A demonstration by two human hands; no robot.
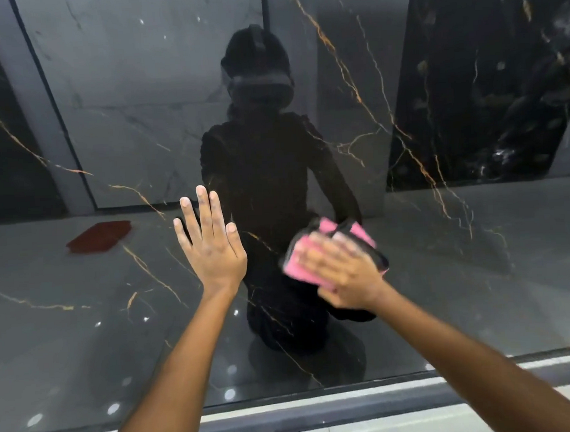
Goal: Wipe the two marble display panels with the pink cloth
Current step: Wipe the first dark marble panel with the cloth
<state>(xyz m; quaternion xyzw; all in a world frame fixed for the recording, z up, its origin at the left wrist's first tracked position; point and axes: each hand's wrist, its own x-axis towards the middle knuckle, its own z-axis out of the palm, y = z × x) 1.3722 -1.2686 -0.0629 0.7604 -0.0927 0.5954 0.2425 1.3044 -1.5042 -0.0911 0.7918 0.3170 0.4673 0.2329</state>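
Cloth [304,264] is lying soft and light under my right hand [341,275], fingers spread flat and pressing it against the glossy marble panel [445,273]. My left hand [209,243] is bracing open-palmed beside it. The slick, hard stone probably wants firm, even pressure.

Dim view; I note ceiling-light specks mirrored on glossy marble panel [445,273], motion-blurred right hand [343,275], edges bowed.

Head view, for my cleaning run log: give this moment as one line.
right hand presses pink cloth on marble panel | left hand flat on panel | wiping underway
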